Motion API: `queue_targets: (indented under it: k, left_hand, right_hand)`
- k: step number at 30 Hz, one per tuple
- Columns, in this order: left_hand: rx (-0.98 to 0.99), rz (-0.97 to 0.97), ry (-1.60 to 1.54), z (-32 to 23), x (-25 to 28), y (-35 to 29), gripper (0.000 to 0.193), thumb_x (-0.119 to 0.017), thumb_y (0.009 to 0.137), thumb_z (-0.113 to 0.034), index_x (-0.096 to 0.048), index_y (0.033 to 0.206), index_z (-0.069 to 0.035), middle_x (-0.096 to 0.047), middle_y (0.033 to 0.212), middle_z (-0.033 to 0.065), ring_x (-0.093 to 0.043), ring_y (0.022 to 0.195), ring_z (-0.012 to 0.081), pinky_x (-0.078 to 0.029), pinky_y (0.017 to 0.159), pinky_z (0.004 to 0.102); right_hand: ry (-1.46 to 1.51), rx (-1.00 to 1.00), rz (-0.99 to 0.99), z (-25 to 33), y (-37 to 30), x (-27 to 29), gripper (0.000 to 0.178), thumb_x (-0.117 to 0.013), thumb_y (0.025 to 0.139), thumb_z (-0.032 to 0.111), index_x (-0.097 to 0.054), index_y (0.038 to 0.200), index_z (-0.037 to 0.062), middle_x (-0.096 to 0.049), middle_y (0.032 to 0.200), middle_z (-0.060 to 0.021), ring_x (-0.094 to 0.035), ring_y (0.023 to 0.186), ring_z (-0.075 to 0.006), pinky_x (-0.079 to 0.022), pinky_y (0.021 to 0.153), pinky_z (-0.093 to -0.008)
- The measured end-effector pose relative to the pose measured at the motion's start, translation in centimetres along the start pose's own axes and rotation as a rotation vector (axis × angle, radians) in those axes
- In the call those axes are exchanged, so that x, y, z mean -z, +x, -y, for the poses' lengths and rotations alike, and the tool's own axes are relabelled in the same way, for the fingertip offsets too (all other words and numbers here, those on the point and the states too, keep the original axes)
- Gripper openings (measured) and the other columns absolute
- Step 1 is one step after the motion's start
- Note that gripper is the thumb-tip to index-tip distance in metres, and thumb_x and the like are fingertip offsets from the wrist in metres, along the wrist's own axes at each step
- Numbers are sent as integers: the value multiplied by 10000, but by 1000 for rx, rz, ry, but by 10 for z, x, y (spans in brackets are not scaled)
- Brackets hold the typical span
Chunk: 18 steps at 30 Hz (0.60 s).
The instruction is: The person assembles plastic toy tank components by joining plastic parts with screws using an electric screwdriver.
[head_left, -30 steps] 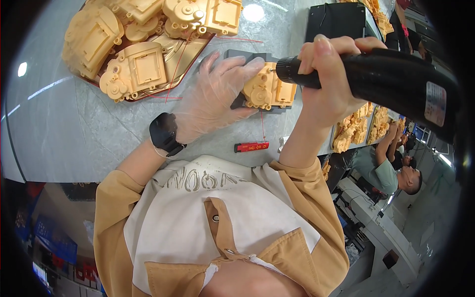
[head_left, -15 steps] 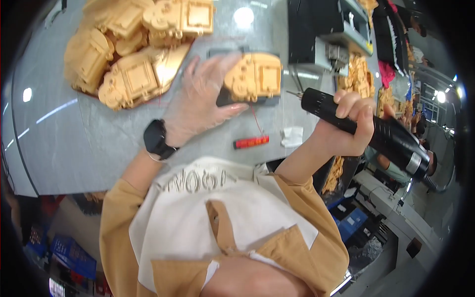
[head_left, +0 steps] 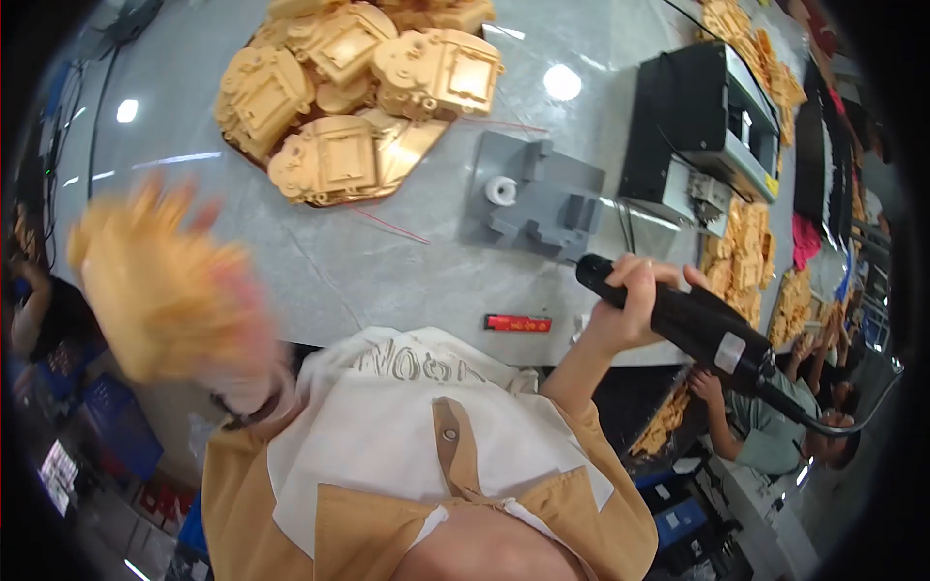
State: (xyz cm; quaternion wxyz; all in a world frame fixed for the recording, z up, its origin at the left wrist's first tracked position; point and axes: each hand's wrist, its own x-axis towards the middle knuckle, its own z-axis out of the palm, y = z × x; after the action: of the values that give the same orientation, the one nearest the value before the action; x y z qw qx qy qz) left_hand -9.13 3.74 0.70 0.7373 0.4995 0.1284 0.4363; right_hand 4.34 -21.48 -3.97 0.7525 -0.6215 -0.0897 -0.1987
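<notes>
1. While the left hand (head_left: 247, 300) is holding a yellow housing (head_left: 140, 281) at 9 o'clock from the middle of the view, both are showing blurred; the fingers are wrapping the part, but exact fingertip contact is not showing clearly
2. The right hand (head_left: 635, 300), at 3 o'clock, is clamping the body of a black electric screwdriver (head_left: 712, 329); the bit end is pointing toward 10 o'clock, and the cable is trailing off at 4 o'clock
3. At 1 o'clock, a grey fixture (head_left: 533, 198) is lying on the table (head_left: 387, 281), near the bit end, and is carrying a white ring (head_left: 491, 186); contact between bit and fixture is not showing clearly
4. At 11 o'clock, a gold tray (head_left: 412, 160) is supporting a pile of yellow housings (head_left: 341, 97)
5. At 4 o'clock, a red oblong object (head_left: 518, 323) is resting on the table, on the fixture's 6 o'clock side
6. At 2 o'clock, a black box unit (head_left: 668, 126) is standing beyond the fixture
</notes>
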Motion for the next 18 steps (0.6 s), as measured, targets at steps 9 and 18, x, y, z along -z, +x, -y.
queue_targets:
  k: [9, 18]
  left_hand:
    - [205, -946, 1163, -24, 189, -40, 555, -563, 849, -92, -298, 1324, 19, -467, 1230, 160, -458, 1123, 273, -358, 952, 357]
    - [-104, 1012, 1686, 60, 3, 65, 697, -655, 624, -69, -395, 1270, -39, -462, 1152, 182, -423, 1102, 367, -397, 923, 413]
  right_hand:
    - [-4, -42, 29, -12, 23, -8, 484, -526, 725, -68, -311, 1157, -38, -485, 589, -90, -462, 487, -159, -447, 539, -322]
    - [-26, -50, 67, -6, 16, -13, 425, -541, 720, -88, -383, 1106, -8, -506, 615, -89, -458, 463, -151, -433, 525, -298]
